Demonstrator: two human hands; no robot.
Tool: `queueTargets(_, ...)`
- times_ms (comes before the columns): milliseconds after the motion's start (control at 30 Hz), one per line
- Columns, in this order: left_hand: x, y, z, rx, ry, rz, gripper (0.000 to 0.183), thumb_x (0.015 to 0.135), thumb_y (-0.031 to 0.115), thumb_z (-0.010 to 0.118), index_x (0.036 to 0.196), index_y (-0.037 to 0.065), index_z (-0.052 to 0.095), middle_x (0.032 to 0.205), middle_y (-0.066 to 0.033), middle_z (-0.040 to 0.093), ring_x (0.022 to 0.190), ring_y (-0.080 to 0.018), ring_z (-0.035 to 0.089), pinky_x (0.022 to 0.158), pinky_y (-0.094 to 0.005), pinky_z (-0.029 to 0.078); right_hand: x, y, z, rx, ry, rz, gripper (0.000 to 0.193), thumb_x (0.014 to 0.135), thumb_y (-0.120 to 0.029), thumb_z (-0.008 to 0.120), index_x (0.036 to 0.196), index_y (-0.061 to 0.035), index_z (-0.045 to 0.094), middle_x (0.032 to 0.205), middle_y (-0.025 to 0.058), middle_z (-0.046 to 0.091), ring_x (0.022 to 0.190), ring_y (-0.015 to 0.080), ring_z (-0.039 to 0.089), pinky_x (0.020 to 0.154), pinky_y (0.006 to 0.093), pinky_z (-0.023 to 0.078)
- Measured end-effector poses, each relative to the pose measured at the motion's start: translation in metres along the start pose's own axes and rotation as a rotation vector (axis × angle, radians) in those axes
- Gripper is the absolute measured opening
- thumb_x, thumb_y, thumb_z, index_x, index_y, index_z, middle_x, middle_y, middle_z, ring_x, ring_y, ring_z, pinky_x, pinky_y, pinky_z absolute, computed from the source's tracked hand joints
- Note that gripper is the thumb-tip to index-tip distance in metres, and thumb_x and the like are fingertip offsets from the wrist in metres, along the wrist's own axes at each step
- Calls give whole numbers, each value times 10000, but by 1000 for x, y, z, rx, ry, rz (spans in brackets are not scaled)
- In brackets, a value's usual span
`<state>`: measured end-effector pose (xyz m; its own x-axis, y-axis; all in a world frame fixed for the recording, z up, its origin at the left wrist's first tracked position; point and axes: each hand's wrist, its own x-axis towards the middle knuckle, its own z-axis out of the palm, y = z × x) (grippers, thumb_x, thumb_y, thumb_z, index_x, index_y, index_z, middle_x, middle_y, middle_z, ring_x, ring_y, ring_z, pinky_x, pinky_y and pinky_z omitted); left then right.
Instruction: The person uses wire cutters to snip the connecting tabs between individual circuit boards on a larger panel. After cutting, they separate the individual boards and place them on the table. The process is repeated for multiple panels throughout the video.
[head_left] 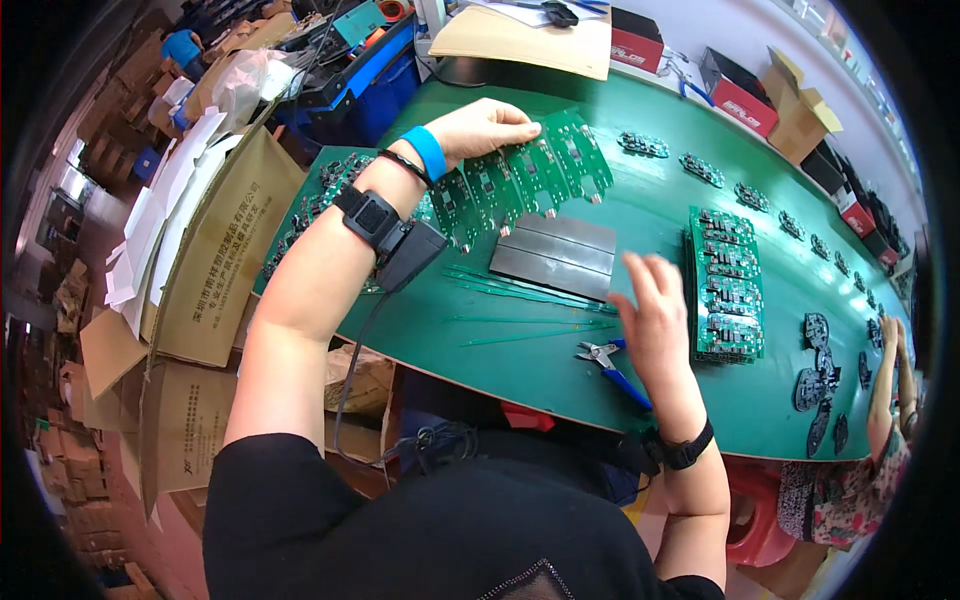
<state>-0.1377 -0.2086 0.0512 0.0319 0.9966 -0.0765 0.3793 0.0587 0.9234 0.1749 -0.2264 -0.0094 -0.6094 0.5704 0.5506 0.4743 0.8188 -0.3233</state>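
My left hand (490, 130) is raised over the bench, thumb and fingers closed on the upper edge of a green circuit board panel (535, 172), which hangs tilted. Below the panel lies a dark grey metal block (555, 255) with grooves across its top. My right hand (655, 310) is just right of the block, fingers apart and holding nothing; it is slightly blurred. Near its wrist rest cutting pliers (613, 372) with blue handles. Several thin green strips (530, 333) are scattered in front of the block. A stack of circuit board panels (727, 285) stands right of my right hand.
Single small circuit boards (702, 170) form a line along the bench's far side. More boards (315, 215) are heaped behind my left forearm. Black plastic parts (818, 375) lie at right, near another person's hands (890, 350). Cardboard (215, 250) stands at left; a cable (350, 385) hangs from my left wrist.
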Motion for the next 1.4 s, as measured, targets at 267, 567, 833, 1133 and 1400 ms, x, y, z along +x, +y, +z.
queueTargets(267,-10,10,48,218,-331,130,440,936,373,540,1185,12,581,1040,-60,645,964,-116,551,888,-256,431,53,-9,-13,92,176,-569,262,706,-58,648,965,-73,615,982,70,621,979,242,585,856,385,441)
queueTargets(567,-40,18,28,295,-353,76,397,858,306,666,1125,15,626,898,-10,623,790,-80,525,762,-245,457,62,10,11,499,-37,109,141,796,-65,621,911,-2,570,820,155,610,773,287,601,733,343,475)
queueTargets(833,-35,2,33,207,-351,66,368,869,265,654,1116,-5,617,935,-26,645,842,-85,544,790,-252,459,59,8,9,433,-64,89,193,793,-64,638,973,-24,582,916,163,600,842,308,580,768,369,466)
queueTargets(1133,13,-25,31,252,-50,187,311,891,218,627,1110,-3,610,924,-33,661,828,-87,564,777,-248,474,75,22,42,114,130,30,187,824,-130,633,980,-29,630,979,145,550,935,329,514,822,393,434)
queueTargets(1400,60,-56,7,272,-108,-133,440,800,416,697,995,22,696,872,-31,674,785,-100,561,723,-252,448,113,57,84,16,-93,233,205,821,-216,639,881,-22,670,923,181,600,864,353,578,789,425,472)
